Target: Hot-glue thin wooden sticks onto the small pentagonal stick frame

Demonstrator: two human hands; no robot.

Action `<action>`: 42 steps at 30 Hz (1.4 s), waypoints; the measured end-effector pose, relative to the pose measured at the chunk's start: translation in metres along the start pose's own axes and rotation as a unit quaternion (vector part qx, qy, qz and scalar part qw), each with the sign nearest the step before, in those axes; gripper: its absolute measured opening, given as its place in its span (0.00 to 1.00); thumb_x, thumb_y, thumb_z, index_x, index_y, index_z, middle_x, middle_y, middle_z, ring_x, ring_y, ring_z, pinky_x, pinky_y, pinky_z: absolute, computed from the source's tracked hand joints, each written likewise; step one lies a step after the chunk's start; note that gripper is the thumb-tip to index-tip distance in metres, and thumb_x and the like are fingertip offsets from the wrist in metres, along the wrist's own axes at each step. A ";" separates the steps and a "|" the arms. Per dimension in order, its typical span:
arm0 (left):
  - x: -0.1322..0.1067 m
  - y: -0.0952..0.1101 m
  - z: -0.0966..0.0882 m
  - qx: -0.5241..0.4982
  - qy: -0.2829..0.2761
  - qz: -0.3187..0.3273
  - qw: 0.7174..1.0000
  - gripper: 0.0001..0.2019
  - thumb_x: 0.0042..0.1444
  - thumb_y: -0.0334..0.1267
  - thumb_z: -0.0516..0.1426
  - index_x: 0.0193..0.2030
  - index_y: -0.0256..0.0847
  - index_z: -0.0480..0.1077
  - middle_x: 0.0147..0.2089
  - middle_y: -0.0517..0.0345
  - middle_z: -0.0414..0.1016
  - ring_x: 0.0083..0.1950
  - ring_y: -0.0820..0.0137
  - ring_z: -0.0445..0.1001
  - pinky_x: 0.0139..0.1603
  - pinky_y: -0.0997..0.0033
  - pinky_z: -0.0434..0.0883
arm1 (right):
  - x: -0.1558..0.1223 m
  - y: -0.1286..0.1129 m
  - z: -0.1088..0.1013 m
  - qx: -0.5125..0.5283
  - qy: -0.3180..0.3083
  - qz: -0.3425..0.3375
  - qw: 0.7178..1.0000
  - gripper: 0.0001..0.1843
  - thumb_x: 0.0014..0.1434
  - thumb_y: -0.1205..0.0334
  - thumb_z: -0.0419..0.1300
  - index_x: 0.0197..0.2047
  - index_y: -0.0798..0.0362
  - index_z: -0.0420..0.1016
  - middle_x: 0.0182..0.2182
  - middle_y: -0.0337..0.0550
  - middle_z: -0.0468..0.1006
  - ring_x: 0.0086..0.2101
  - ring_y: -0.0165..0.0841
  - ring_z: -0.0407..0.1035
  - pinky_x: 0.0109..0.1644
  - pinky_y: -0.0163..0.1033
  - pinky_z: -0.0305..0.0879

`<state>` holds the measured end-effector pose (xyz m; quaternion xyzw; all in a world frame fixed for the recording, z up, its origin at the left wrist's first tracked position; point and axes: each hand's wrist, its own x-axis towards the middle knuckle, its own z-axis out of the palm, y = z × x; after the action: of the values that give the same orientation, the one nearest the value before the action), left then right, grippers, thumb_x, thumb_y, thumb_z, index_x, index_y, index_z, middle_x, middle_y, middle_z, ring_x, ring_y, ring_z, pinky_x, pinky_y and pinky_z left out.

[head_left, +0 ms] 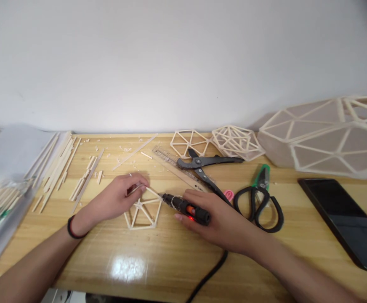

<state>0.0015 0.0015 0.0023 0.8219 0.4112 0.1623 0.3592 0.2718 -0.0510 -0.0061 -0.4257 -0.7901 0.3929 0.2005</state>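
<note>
My left hand [117, 197] pinches a thin wooden stick [153, 192] at the far side of a small wooden frame [143, 228], which lies on the table with spokes meeting at a hub. In my right hand [213, 212] is a black hot glue gun [183, 206], pen-shaped and corded, with an orange part in its window and a red light. Its nozzle points left, at the stick's right end by the frame's corner. Whether the nozzle touches the wood I cannot tell.
Loose sticks [60, 158] and offcuts lie at left. Behind are a ruler [174, 162], large black-handled pliers [202, 162] and finished wooden frames [190, 143]. Scissors [259, 202], a phone [344, 223] and a big covered lattice [325, 139] are at right. A black cord [210, 273] crosses the front edge.
</note>
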 end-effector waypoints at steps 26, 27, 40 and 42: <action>0.000 0.003 -0.001 -0.009 -0.008 -0.010 1.000 0.09 0.69 0.34 0.52 0.42 0.39 0.73 0.39 0.59 0.76 0.34 0.73 0.70 0.36 0.74 0.66 | 0.000 0.000 0.001 0.002 0.003 -0.002 1.000 0.14 0.67 0.59 0.61 0.31 0.51 0.64 0.30 0.38 0.69 0.32 0.33 0.67 0.37 0.38 0.59; 0.000 0.003 -0.001 -0.009 -0.008 -0.011 1.000 0.09 0.69 0.34 0.52 0.42 0.39 0.73 0.39 0.59 0.76 0.35 0.73 0.70 0.36 0.74 0.66 | 0.000 0.000 0.001 0.002 0.003 -0.002 1.000 0.14 0.67 0.59 0.61 0.31 0.51 0.64 0.30 0.38 0.69 0.32 0.33 0.67 0.37 0.38 0.59; 0.000 0.004 -0.002 -0.003 -0.009 -0.008 1.000 0.08 0.69 0.33 0.52 0.41 0.39 0.73 0.39 0.60 0.75 0.34 0.74 0.70 0.35 0.75 0.65 | 0.000 -0.001 0.001 -0.002 0.007 -0.005 1.000 0.13 0.67 0.58 0.60 0.31 0.51 0.65 0.29 0.38 0.70 0.31 0.33 0.67 0.37 0.38 0.60; 0.000 0.003 -0.001 -0.006 -0.009 -0.005 1.000 0.08 0.70 0.34 0.52 0.41 0.39 0.72 0.39 0.60 0.75 0.33 0.74 0.69 0.35 0.75 0.65 | 0.000 0.000 0.001 -0.003 0.008 -0.006 1.000 0.13 0.67 0.58 0.60 0.31 0.50 0.65 0.29 0.38 0.70 0.31 0.33 0.67 0.37 0.38 0.60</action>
<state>0.0027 0.0010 0.0057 0.8191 0.4113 0.1553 0.3685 0.2711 -0.0520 -0.0065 -0.4244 -0.7921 0.3860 0.2086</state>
